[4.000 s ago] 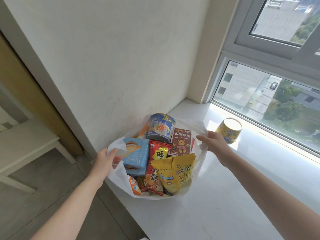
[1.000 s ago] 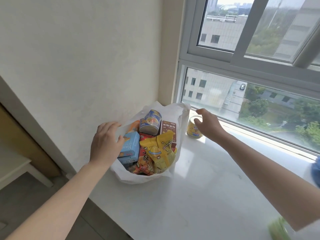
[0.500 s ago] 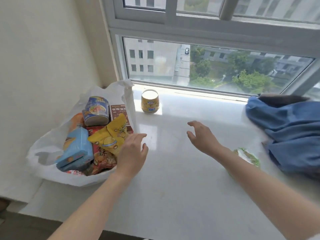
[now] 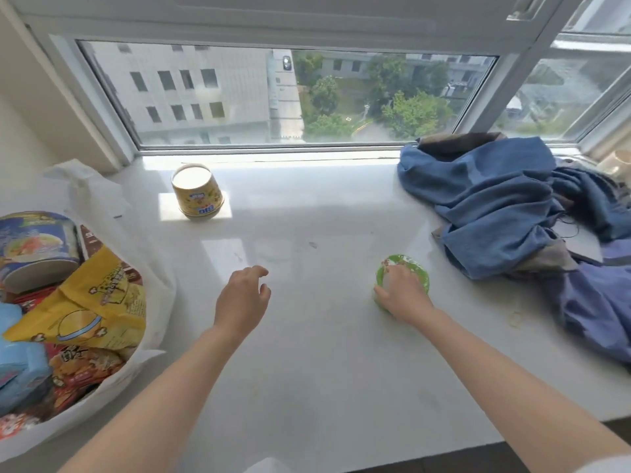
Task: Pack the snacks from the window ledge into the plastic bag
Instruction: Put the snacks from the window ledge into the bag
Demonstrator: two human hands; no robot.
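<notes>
At 9 o'clock, one white bag (image 4: 102, 206), mouth open, holding one blue-printed tub (image 4: 36, 245) on its side, one yellow pouch (image 4: 90, 310), light blue and red packets lower down, count unclear. At 11 o'clock, one yellow cup (image 4: 197, 192) upside down on the ledge (image 4: 307, 353), in sunlight just beside the window. At centre, left hand (image 4: 243, 298) hovering, fingers loosely spread, holding nothing. At 3 o'clock, one green cup (image 4: 415, 269), lid printed green, under right hand (image 4: 403, 292), fingers curled over its top. Far right, blue clothes (image 4: 495, 206) heaped.
</notes>
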